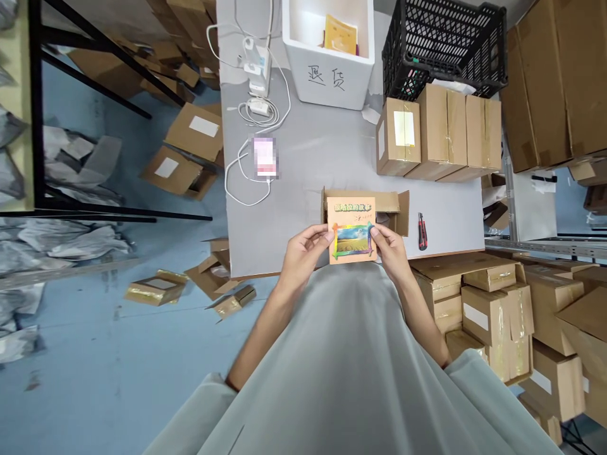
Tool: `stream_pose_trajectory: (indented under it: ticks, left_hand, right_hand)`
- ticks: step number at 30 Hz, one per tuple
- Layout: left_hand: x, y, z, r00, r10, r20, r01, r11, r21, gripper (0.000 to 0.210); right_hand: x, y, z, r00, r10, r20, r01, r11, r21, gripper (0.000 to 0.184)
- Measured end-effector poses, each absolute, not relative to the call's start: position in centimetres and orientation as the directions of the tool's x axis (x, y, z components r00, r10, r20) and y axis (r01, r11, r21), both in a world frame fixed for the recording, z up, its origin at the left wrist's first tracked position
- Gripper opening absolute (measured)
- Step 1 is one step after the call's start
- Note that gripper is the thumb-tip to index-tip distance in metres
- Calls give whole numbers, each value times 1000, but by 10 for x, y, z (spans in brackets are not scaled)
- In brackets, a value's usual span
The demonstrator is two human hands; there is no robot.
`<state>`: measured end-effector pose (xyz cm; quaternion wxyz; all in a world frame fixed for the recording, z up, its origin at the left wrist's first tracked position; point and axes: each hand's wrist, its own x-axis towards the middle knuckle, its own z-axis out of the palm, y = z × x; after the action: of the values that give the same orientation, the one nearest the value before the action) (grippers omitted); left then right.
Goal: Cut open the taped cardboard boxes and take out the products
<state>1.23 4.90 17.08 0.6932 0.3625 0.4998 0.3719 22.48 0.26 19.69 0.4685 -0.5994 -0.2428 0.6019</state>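
Between my two hands is a thin orange booklet [351,212] with a framed picture of a field and Chinese lettering on its cover. My left hand [306,249] pinches its left edge, thumb on the front. On the right edge, my right hand [389,248] grips it the same way. Just behind the booklet an opened cardboard box [402,212] lies on the grey table [308,151], its flaps spread and its inside mostly hidden. A red and black box cutter [422,232] rests to the right of my right hand.
A white foam box [332,82] with yellow items inside stands at the back, beside a black plastic crate [443,50]. Taped cartons [441,136] line the table's right side. A power strip [258,72] and white cables lie left. Stacked boxes [496,316] fill the floor at right.
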Motion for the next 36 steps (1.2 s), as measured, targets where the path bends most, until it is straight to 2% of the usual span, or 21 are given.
stream_pose_trajectory:
  ticks: [7, 10, 17, 23, 28, 36]
  left_hand:
    - [-8, 44, 172, 371, 787, -493, -258, 597, 759, 50]
    - [-12, 44, 173, 398, 777, -489, -271, 608, 746, 48]
    - [-6, 37, 171, 217, 877, -429, -194, 469, 861, 50]
    - [18, 23, 168, 148, 901, -408, -131, 427, 895, 55]
    - [49, 10, 168, 64, 932, -356, -51, 360, 932, 56]
    - [88, 6, 178, 41, 950, -311, -12, 312, 950, 52]
  right_hand:
    - [206, -11, 174, 127, 816, -565, -385, -484, -786, 59]
    - [199, -16, 172, 141, 814, -563, -397, -475, -786, 59]
    - [209, -18, 176, 212, 841, -498, -245, -448, -860, 54]
    - [234, -18, 172, 202, 885, -420, -145, -397, -906, 52]
    - [259, -24, 173, 257, 902, -346, -1, -357, -934, 42]
    - [304, -28, 170, 154, 915, -373, -139, -354, -925, 48]
